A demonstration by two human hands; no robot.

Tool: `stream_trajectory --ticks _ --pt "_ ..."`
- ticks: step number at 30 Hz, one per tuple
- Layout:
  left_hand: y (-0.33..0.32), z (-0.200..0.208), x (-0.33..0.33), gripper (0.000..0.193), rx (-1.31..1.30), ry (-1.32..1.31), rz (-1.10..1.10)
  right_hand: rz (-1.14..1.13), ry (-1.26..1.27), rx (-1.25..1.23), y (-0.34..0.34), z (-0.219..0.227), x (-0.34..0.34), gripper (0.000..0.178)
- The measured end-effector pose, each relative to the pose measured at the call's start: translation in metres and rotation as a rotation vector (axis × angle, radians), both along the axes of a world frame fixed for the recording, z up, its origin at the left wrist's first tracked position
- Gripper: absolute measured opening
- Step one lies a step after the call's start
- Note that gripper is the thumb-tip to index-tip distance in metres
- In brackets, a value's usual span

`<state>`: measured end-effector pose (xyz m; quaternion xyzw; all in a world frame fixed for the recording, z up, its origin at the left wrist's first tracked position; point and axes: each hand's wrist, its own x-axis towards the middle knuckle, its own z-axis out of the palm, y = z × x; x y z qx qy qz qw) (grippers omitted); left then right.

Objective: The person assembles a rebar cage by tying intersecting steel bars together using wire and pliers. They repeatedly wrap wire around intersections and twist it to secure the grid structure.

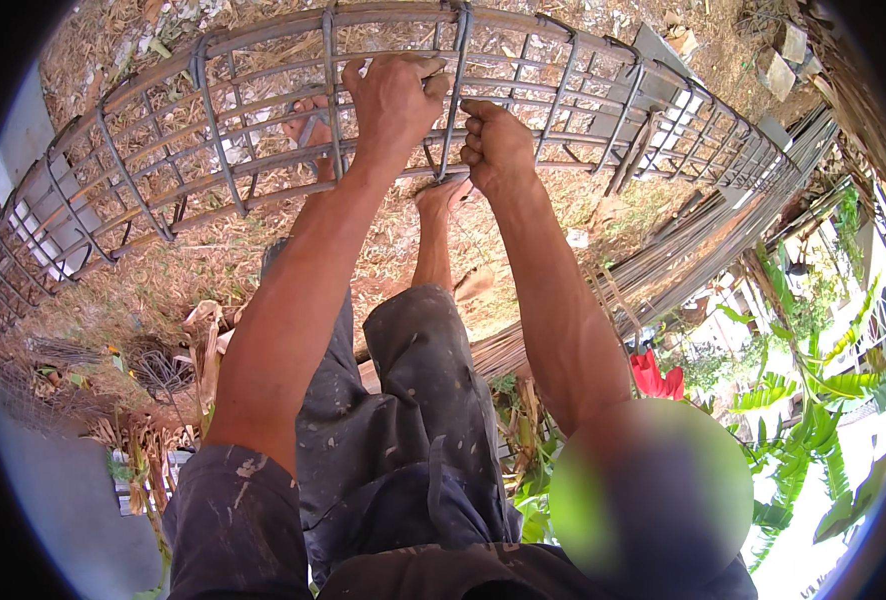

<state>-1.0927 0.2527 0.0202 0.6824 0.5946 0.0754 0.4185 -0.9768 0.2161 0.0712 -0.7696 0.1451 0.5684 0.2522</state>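
Note:
A long rebar cage (568,95) of lengthwise bars and square stirrups stretches from left to right in front of me. My left hand (395,95) is over the cage, its fingers curled at a lengthwise bar and its thumb and forefinger close to a stirrup (452,100). On the other side of that stirrup my right hand (499,145) is closed, with its forefinger and thumb drawn together beside the steel. Whatever either hand pinches is hidden or too thin to make out.
My feet (440,197) stand on straw-littered ground under and beside the cage. A bundle of long thin rods (663,260) lies to the right. Grey blocks or boards (653,65) are near the cage's right part. Green plants (813,420) grow at lower right.

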Motion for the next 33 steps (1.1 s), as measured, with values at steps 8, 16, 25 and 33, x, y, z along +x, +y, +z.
stream_trajectory --ticks 8,16,25,33 --pt "-0.005 0.0 0.015 0.014 0.121 -0.094 0.184 -0.307 0.034 0.048 -0.003 -0.009 0.0 0.021" --pt "0.006 -0.01 0.006 0.009 0.346 -0.398 -0.192 0.132 -0.164 0.056 0.018 0.019 -0.004 0.014" --pt "-0.023 -0.005 0.011 0.006 0.212 -0.473 0.164 1.068 -0.412 0.178 0.021 0.037 0.013 0.021" --pt "-0.012 -0.007 0.023 0.01 0.102 -0.468 0.207 1.959 -0.396 -0.222 0.05 0.018 0.04 0.02"
